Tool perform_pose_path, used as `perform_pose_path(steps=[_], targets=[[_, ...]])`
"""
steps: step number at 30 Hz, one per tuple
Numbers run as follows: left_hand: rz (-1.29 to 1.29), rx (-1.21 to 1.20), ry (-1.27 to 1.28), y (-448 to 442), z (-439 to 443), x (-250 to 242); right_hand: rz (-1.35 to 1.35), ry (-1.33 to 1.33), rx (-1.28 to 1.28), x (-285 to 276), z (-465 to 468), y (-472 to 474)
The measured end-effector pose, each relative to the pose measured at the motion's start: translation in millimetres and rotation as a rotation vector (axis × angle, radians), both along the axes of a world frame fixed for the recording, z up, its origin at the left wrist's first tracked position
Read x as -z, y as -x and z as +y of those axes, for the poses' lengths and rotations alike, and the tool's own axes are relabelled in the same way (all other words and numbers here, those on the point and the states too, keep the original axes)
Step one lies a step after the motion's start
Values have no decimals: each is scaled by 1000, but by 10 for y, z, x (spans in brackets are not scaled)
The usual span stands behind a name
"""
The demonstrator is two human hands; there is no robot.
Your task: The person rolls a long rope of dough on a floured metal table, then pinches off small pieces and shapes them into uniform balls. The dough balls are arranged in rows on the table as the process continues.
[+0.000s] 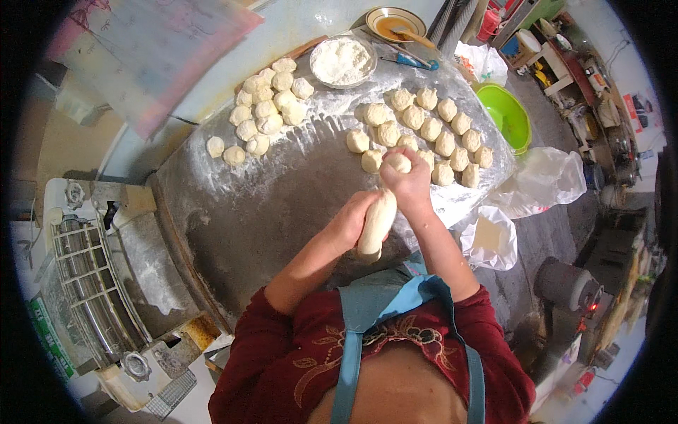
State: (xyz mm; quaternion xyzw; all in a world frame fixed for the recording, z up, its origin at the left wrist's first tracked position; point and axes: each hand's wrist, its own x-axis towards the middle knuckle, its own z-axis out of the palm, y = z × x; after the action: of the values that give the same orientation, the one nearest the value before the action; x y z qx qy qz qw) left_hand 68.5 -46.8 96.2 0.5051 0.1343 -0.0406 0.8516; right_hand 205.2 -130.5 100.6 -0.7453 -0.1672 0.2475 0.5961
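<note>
My left hand (pixel 350 220) is closed around a thick roll of dough (pixel 378 222), held above the near part of the floured table. At the roll's far end my right hand (pixel 407 177) grips a small lump of dough (pixel 400 162), which bulges between thumb and fingers. Just beyond that hand, several rough dough pieces (pixel 415 117) stand in loose rows on the right, some partly hidden by it. Smoother, flour-dusted dough balls (pixel 269 124) are gathered at the back left. Between the two groups, at the back, a glass bowl of flour (pixel 342 61) rests on the table.
A dough roller machine (pixel 98 286) stands at the left edge. Behind lie a bowl of brown liquid (pixel 394 24) with a wooden-handled utensil and a blue-handled tool (pixel 416 61). A green plastic basin (pixel 506 119) and plastic bags (pixel 551 175) are off the table's right side.
</note>
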Motion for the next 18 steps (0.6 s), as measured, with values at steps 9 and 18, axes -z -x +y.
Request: perform_pose_path(steps=[9, 18], targets=[[-225, -96, 951, -18, 376, 361, -686, 155, -109, 116, -378, -4], [-174, -425, 644, -156, 299, 374, -466, -47, -212, -60, -274, 594]])
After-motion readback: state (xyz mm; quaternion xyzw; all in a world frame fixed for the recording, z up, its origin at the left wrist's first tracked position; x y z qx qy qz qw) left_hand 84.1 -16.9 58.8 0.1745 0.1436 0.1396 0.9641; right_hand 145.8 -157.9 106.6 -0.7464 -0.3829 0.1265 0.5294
